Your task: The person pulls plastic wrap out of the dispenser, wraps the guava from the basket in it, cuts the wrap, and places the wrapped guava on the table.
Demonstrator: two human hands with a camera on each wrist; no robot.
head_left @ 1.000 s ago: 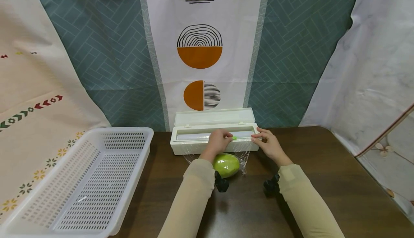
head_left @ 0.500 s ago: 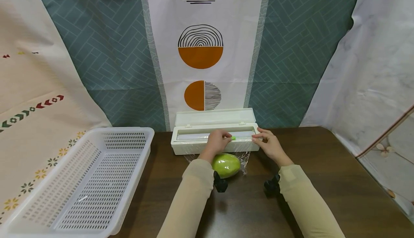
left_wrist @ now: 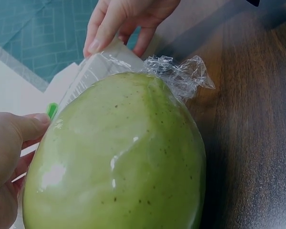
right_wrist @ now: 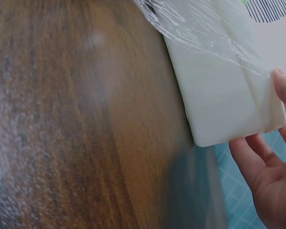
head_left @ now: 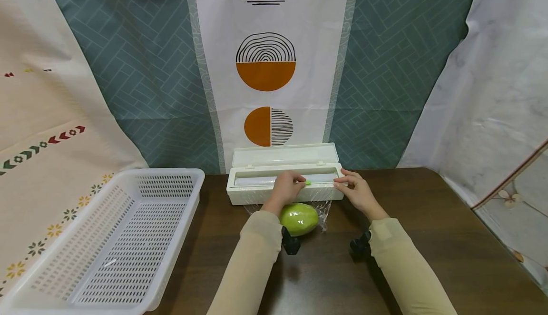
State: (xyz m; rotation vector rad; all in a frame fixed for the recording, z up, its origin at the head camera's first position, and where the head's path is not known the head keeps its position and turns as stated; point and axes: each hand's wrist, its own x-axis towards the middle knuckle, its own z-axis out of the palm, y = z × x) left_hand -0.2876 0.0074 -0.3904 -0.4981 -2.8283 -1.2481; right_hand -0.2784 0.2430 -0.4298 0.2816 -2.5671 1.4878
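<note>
A white cling film dispenser (head_left: 250, 196) stands at the back of the table with its lid raised and a film roll inside. Film (right_wrist: 205, 28) stretches from it over a smooth green fruit (head_left: 299, 219), which has small dark specks (left_wrist: 116, 106) and lies wrapped in front. With thumb and fingers my left hand (head_left: 286, 190) pinches the small green slide cutter (left_wrist: 52, 110) on the dispenser's front edge. My right hand (head_left: 356, 192) grips the dispenser's right end, thumb on top at the film's edge and fingers against the end wall (right_wrist: 219, 109). Crumpled film (left_wrist: 183, 74) bunches beside the fruit.
A white perforated plastic basket (head_left: 177, 239) stands at the left. The dark wooden table (head_left: 325, 281) runs out to the right. Behind it hangs a patterned cloth (head_left: 154, 67), close to the dispenser's lid.
My left hand has slid slightly to the left along the dispenser with the green slide cutter. The right hand keeps its hold on the right end. The fruit has stayed in place.
</note>
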